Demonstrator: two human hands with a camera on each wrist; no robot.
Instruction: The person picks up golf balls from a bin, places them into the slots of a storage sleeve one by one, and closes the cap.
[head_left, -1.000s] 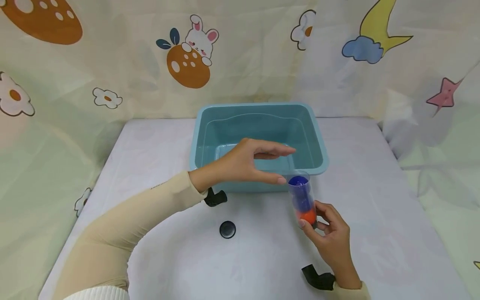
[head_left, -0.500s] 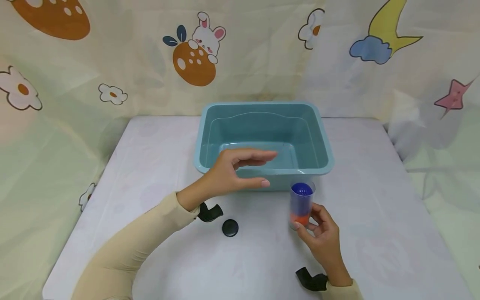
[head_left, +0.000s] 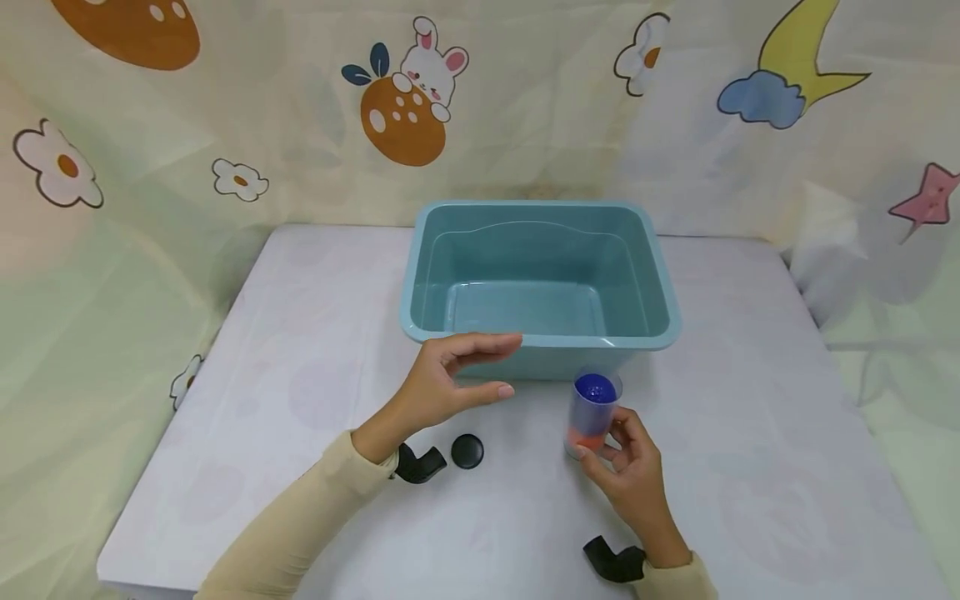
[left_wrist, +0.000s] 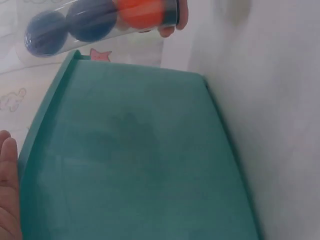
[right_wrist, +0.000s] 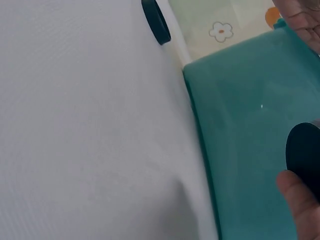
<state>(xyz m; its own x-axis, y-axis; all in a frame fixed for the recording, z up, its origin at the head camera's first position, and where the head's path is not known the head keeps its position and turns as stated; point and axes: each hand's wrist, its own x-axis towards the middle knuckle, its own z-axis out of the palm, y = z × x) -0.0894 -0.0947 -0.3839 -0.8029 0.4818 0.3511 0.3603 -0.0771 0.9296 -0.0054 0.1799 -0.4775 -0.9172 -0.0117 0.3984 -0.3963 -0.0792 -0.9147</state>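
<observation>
My right hand (head_left: 630, 475) grips a clear plastic tube (head_left: 592, 417) near its bottom, thumb and fingers around it. Two blue balls (left_wrist: 92, 20) and an orange ball (left_wrist: 141, 11) sit in a row inside, the orange one by the black bottom end (right_wrist: 305, 155). The tube's top has no lid on it. To the left, my left hand (head_left: 442, 379) hovers before the basin with thumb and fingers spread apart, holding nothing. A round black cap (head_left: 467, 451) lies on the table below it.
A blue-green plastic basin (head_left: 540, 342) stands at the back of the white-covered table (head_left: 315, 333), just behind the tube. Patterned cloth (head_left: 540, 100) hangs behind and at both sides. A black camera mount (head_left: 615, 560) juts from the right wrist.
My left hand has drawn away from the tube's mouth, leftward and nearer to me. The tube stays in my right hand and has shifted slightly left. The head view has turned a little.
</observation>
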